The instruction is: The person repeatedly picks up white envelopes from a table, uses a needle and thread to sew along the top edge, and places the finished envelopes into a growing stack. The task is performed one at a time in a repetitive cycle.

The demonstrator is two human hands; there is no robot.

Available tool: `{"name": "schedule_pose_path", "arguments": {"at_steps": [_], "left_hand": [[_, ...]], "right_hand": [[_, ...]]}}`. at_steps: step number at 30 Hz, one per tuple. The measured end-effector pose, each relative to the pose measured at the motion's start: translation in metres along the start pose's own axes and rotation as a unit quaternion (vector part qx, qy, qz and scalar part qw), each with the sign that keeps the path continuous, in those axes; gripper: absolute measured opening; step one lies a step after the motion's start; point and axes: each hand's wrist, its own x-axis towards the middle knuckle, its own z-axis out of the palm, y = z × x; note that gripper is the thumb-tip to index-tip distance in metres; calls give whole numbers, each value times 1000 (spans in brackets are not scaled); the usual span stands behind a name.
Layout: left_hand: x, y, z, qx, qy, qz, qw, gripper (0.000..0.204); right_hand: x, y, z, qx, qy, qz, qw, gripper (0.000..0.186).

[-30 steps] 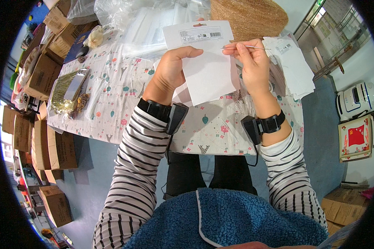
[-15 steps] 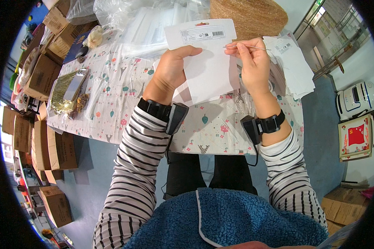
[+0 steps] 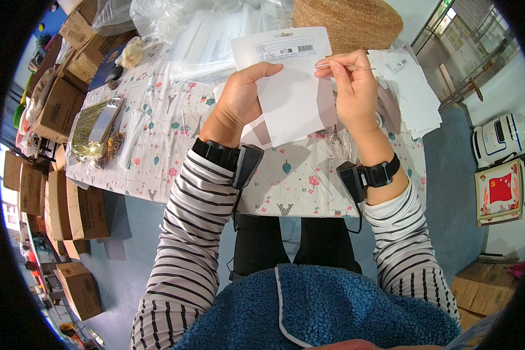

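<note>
Student: Where did the white card stand, and what supported it?

Tutor: It was held above the middle of the patterned bench, its printed end far and its plain end near. The left hand gripped it by the left edge, thumb on the face; the fingers behind were hidden.

Student: And the right hand?

Tutor: It was narrowed to a pinch on a thin rod, whose left end lay at the card's right side. Whether the rod touched the card could not be told.

Student: What had changed within the last second?

Tutor: Chiefly the slot at the far edge: reddish brown showed through it earlier, a pale tan now. The card's far right corner had also shifted slightly right, and the rod seemed to project a little less beyond the hand.

Student: What did this signify?

Tutor: Probably a fine adjustment within one step, since both grips were unchanged. The stacked white sheets at right and the clear plastic sleeves at far left lay apart from both hands.
</note>
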Motion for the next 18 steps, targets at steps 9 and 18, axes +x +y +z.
{"name": "schedule_pose_path", "arguments": {"at_steps": [9, 18], "left_hand": [[1, -1, 0, 17, 13, 4, 1000, 36], [3, -2, 1, 14, 10, 5, 1000, 40]], "right_hand": [[0, -3, -3, -119, -49, -64, 990, 3], [1, 4, -2, 0, 5, -61, 998, 4]]}}
